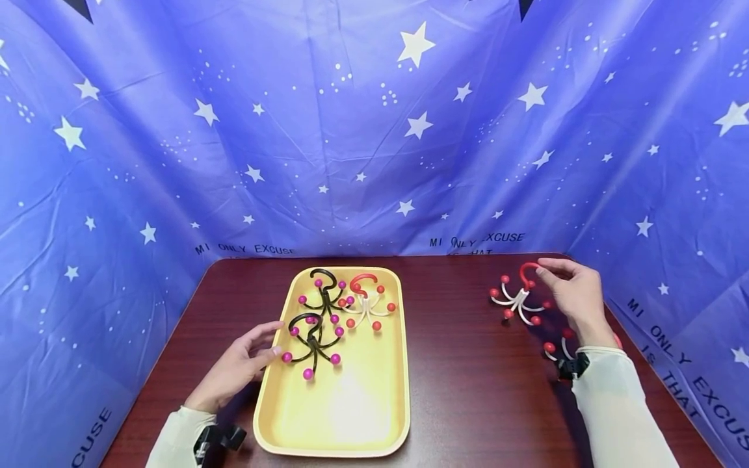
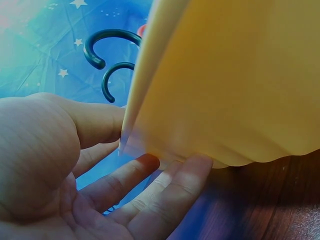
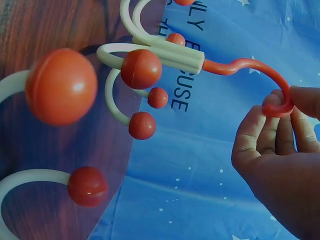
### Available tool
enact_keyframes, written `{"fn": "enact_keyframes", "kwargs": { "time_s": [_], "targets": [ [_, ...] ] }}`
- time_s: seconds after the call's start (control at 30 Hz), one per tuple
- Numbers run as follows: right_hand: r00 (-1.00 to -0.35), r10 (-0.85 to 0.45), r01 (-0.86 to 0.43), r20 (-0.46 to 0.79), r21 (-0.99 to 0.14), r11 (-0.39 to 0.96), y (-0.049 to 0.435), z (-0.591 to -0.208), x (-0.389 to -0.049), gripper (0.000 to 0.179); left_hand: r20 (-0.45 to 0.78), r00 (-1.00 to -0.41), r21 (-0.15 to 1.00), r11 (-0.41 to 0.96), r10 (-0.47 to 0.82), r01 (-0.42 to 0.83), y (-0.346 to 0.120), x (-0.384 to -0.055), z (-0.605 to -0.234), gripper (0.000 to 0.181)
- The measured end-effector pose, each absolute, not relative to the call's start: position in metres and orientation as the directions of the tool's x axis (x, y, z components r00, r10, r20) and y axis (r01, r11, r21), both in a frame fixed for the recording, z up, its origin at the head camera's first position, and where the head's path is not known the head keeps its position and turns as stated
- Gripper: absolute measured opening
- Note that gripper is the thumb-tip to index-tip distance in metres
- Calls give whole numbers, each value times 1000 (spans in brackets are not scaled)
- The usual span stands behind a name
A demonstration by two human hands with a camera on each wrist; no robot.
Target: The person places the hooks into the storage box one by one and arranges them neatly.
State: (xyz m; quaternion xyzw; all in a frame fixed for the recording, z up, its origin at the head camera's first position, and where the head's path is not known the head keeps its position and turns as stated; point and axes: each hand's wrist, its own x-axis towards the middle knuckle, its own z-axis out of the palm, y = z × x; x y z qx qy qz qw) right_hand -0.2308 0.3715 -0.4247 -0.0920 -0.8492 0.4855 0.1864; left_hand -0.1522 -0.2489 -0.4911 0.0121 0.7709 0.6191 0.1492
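In my right hand [image 1: 576, 296], thumb and fingertips pinch the red hook end of a white hook hanger [image 1: 519, 300] with curved arms tipped by red balls. It is over the table's right part, and the right wrist view shows its white stem [image 3: 175, 56] lying sideways. My left hand [image 1: 234, 367] holds the left rim of a yellow tray [image 1: 263, 416], thumb at the rim and fingers against the outer wall [image 2: 225, 100]. Two black hook hangers with magenta balls, a rear one [image 1: 326, 298] and a nearer one [image 1: 313, 341], lie inside beside a white-and-red one [image 1: 366, 304].
Another white hook hanger with red balls [image 1: 550, 348] lies partly hidden under my right wrist. The dark red-brown table [image 1: 456, 377] spans between the tray and the right-hand hangers. A blue star-printed cloth [image 1: 351, 130] rises behind and at both sides.
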Motion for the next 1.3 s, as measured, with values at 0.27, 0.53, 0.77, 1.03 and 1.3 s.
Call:
{"fn": "enact_keyframes", "kwargs": {
  "time_s": [0.27, 0.53, 0.77, 1.03, 1.3],
  "targets": [
    [-910, 329, -48, 252, -853, 520, 366, -414, -230, 39, -204, -956, 964, 213, 213, -158, -251, -153, -492, 57],
    [-900, 341, -67, 270, -860, 505, 358, -403, -226, 35, -208, -955, 964, 209, 211, -163, -250, -153, -493, 57],
    [-886, 361, -98, 289, -880, 465, 351, -394, -228, 33, -209, -955, 964, 209, 211, -165, -250, -153, -491, 57],
    [-882, 348, -132, 317, -875, 465, 345, -385, -226, 35, -208, -956, 963, 214, 207, -164, -250, -154, -493, 56],
    [-886, 308, -176, 346, -867, 467, 331, -374, -221, 32, -206, -952, 968, 189, 227, -165, -251, -155, -494, 58]
  ]
}}
